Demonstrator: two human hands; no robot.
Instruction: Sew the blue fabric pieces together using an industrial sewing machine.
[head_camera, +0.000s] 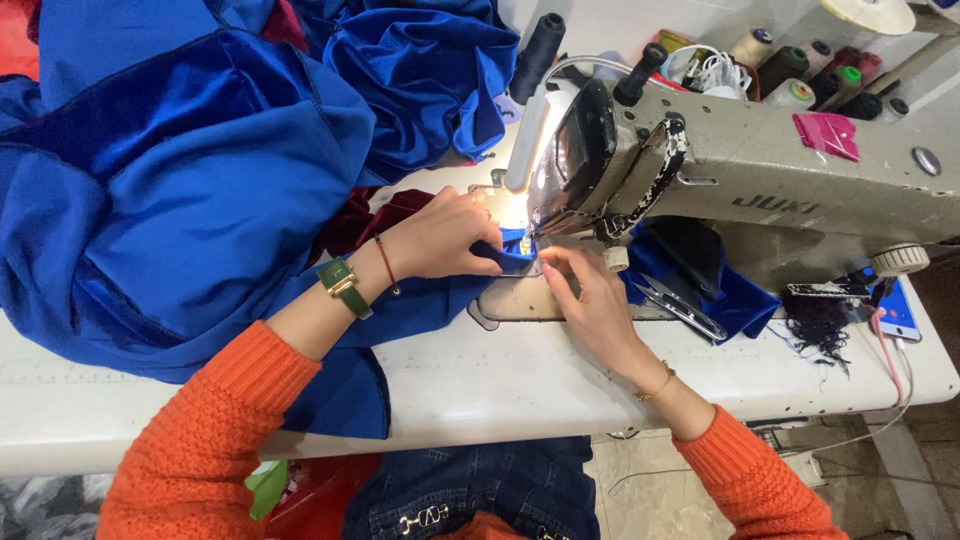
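A big heap of blue velvet fabric (180, 190) covers the left of the white table (520, 385), and one edge of it runs under the needle of a grey sewing machine (740, 165). My left hand (445, 238), with a green watch and a red cord at the wrist, pinches that blue edge just left of the presser foot. My right hand (590, 300) lies flat on the machine's metal plate, its fingertips touching the cloth at the needle. A lamp on the machine lights the spot.
Thread snips (680, 305) lie on blue cloth right of my right hand. Spools of thread (800, 75) stand behind the machine, and a black spool (538, 55) stands further left. A phone (897, 312) with a pink cable lies at the right edge beside dark thread scraps (815, 325).
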